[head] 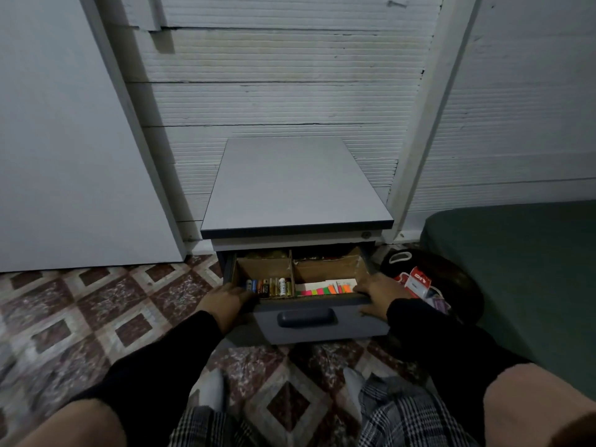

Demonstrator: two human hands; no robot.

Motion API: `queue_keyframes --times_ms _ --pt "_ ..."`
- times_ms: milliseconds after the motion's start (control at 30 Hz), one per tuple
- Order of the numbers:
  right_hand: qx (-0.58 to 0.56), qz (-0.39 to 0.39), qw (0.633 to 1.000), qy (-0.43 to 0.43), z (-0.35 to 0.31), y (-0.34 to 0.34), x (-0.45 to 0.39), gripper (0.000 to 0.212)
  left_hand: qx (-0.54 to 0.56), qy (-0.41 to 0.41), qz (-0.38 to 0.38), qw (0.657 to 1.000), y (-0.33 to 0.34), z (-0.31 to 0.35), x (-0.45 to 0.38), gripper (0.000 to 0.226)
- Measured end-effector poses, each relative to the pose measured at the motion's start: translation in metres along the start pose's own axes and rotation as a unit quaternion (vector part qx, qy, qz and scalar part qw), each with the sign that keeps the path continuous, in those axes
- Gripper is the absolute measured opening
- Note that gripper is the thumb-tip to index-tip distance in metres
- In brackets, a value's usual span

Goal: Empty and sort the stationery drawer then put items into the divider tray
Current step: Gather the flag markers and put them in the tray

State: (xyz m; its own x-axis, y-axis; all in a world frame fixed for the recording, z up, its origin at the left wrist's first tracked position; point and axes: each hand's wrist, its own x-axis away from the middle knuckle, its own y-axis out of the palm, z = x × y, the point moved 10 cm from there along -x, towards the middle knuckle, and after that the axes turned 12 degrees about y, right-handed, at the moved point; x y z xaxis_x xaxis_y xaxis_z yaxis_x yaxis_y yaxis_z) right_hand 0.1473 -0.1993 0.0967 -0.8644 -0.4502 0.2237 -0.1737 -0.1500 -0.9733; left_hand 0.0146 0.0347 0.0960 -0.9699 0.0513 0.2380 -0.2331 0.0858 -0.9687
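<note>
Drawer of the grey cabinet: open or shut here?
Open, only partly: the drawer sticks out, exposing batteries and coloured sticky tabs in cardboard compartments. Its rear stays hidden under the cabinet top.

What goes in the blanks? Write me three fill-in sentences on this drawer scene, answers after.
1. The batteries lie in the drawer's front ____ compartment.
2. The neon sticky tabs lie to the ____ of the batteries.
3. Both hands, left hand and right hand, rest on the drawer's ____ corners.

Answers: left; right; front
</note>
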Motion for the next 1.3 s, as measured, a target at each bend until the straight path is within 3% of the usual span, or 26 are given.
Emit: queue_keyframes --times_ms 67,133,167,233,333,400,500,900,1067,1200,1300 --pt "-0.051 0.072 0.992 0.092 0.018 -0.013 -0.004 0.106 0.059 -0.096 0.132 0.985 -0.012 -0.023 0.005 0.1" --pt "-0.133 0.098 0.966 0.197 0.038 -0.016 -0.005 0.129 0.171 -0.232 0.254 0.923 -0.011 -0.051 0.024 0.136" --pt "-0.179 0.095 0.949 0.243 0.048 -0.012 -0.005 0.138 0.224 -0.29 0.28 0.887 -0.003 -0.061 0.033 0.147" --pt "-0.256 0.084 0.912 0.31 0.061 -0.002 -0.008 0.148 0.303 -0.381 0.3 0.821 0.018 -0.071 0.041 0.159" --pt "-0.337 0.081 0.867 0.357 0.069 0.013 -0.02 0.15 0.399 -0.453 0.309 0.735 0.042 -0.071 0.038 0.157" --pt "-0.386 0.082 0.841 0.371 0.073 0.023 -0.031 0.15 0.433 -0.47 0.315 0.701 0.051 -0.072 0.031 0.153" --pt "-0.429 0.069 0.815 0.382 0.076 0.034 -0.05 0.15 0.468 -0.476 0.3 0.682 0.061 -0.085 0.014 0.153" --pt "-0.481 0.085 0.794 0.361 0.073 0.025 -0.103 0.144 0.503 -0.435 0.327 0.672 0.05 -0.117 -0.038 0.146" --pt "-0.553 0.069 0.746 0.364 0.071 0.044 -0.117 0.142 0.521 -0.372 0.365 0.676 0.047 -0.128 -0.055 0.147" --pt "-0.658 0.07 0.675 0.326 0.066 0.051 -0.126 0.126 0.598 -0.331 0.384 0.621 0.057 -0.127 -0.067 0.132" --pt "-0.673 0.07 0.665 0.317 0.072 0.059 -0.13 0.114 0.618 -0.328 0.359 0.618 0.076 -0.129 -0.075 0.123"
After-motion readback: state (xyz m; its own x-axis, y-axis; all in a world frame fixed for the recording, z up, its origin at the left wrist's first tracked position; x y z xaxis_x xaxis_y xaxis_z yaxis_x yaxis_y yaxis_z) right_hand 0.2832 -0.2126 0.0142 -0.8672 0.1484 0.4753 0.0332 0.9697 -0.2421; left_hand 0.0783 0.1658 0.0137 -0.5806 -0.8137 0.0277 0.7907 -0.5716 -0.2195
